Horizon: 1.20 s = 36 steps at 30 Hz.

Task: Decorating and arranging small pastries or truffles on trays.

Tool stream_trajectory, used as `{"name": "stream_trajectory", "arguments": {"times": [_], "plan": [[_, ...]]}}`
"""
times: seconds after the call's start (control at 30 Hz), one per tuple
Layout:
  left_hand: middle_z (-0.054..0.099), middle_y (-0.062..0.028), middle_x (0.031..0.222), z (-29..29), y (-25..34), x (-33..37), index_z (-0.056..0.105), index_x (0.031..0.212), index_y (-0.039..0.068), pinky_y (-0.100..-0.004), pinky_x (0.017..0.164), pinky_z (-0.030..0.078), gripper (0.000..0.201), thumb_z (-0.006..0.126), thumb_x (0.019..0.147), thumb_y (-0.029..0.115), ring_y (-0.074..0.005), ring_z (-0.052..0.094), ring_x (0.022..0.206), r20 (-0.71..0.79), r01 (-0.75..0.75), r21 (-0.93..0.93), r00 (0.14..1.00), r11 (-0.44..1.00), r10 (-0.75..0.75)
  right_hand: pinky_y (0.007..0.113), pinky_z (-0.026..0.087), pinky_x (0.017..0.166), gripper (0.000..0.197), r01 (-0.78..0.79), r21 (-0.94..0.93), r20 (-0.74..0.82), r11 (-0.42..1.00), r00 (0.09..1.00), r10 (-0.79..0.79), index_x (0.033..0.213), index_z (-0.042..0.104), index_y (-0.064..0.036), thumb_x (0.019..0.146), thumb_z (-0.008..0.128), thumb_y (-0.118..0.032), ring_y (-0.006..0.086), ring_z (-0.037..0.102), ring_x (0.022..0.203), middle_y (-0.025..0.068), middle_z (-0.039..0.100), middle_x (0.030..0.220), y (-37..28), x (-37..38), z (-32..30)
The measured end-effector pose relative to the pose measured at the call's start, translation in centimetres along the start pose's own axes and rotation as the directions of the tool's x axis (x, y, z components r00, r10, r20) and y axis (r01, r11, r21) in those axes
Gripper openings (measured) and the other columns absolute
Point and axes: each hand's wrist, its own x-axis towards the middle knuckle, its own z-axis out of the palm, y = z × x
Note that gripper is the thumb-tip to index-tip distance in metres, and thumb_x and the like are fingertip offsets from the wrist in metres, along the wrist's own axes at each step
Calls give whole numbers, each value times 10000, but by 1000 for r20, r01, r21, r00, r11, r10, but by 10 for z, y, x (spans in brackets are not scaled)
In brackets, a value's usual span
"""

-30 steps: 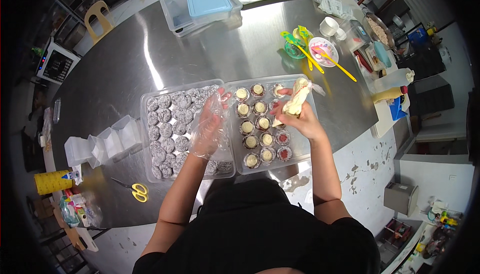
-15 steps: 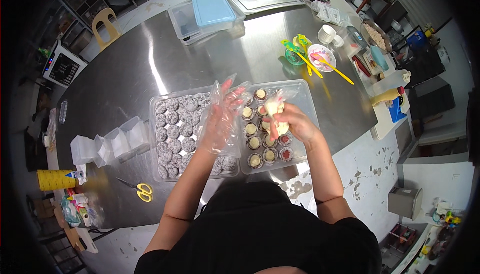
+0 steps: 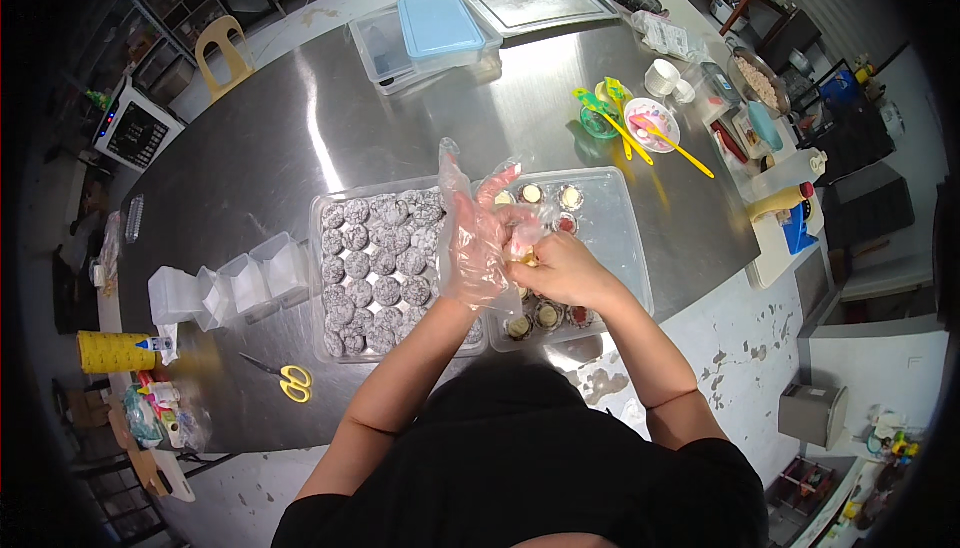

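Observation:
My left hand [image 3: 478,248] wears a loose clear plastic glove. Its fingers are spread, and some lie against a clear piping bag [image 3: 524,239] of pale cream. Closed around the lower part of that bag is my bare right hand [image 3: 565,270]. Both hands meet over a translucent tray [image 3: 625,248] of small dark cups, some topped with pale cream and some with red; my hands hide several of them. Left of it, a second tray [image 3: 318,323] holds rows of dark, sugar-dusted crinkle balls [image 3: 357,265], partly behind my left forearm.
Yellow-handled scissors [image 3: 295,383] and clear plastic boxes [image 3: 245,283] lie left on the steel table [image 3: 240,158]. Beyond the trays are a green bowl [image 3: 600,124], a white bowl [image 3: 653,124] with yellow spatulas, a blue-lidded container [image 3: 440,25] and a metal tray [image 3: 540,0].
My hands have come together: the left moved right and the right moved left and slightly nearer. The piping bag, held upright in my right hand before, is now between both hands.

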Motion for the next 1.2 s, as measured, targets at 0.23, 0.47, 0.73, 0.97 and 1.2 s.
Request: {"name": "stream_trajectory", "arguments": {"times": [0.23, 0.47, 0.73, 0.97, 1.2], "plan": [[443, -15, 675, 14, 11, -13, 335, 1202, 47, -192, 489, 348, 695, 410, 805, 613, -71, 417, 572, 126, -72, 331, 992, 941, 32, 361, 440, 566, 243, 104, 124, 213, 987, 968, -129, 784, 566, 5, 657, 607, -197, 307, 570, 584, 183, 562, 628, -13, 6, -13], [430, -57, 886, 23, 20, -11, 136, 1341, 141, -187, 481, 311, 774, 451, 797, 592, -76, 380, 581, 39, -169, 178, 986, 969, 165, 419, 452, 587, 278, 159, 62, 179, 985, 970, -167, 707, 566, 51, 673, 585, -224, 376, 571, 602, 243, 551, 614, -9, 18, -5], [442, -74, 901, 28, 39, -11, 102, 1358, 179, -185, 440, 344, 865, 516, 738, 617, -62, 363, 525, 205, -258, 254, 956, 932, 209, 422, 453, 539, 151, 433, -26, -62, 901, 899, -434, 627, 549, -4, 650, 596, -146, 395, 545, 563, 226, 536, 589, -15, 31, 10], [442, -66, 878, 36, 66, -2, 139, 1351, 158, -163, 430, 305, 889, 490, 715, 670, -49, 340, 516, 227, -336, 387, 937, 859, 265, 391, 458, 606, 229, 486, 202, -148, 850, 873, -464, 845, 564, -23, 694, 634, -181, 346, 580, 632, 169, 572, 649, -23, 48, 16], [450, -66, 879, 46, 80, 9, 148, 1353, 154, -164, 424, 290, 883, 455, 721, 689, -50, 345, 516, 247, -313, 380, 941, 870, 230, 375, 426, 579, 168, 14, 310, 298, 951, 948, -112, 799, 588, -7, 737, 594, -164, 267, 566, 601, 147, 579, 642, -44, 50, 0]]}}
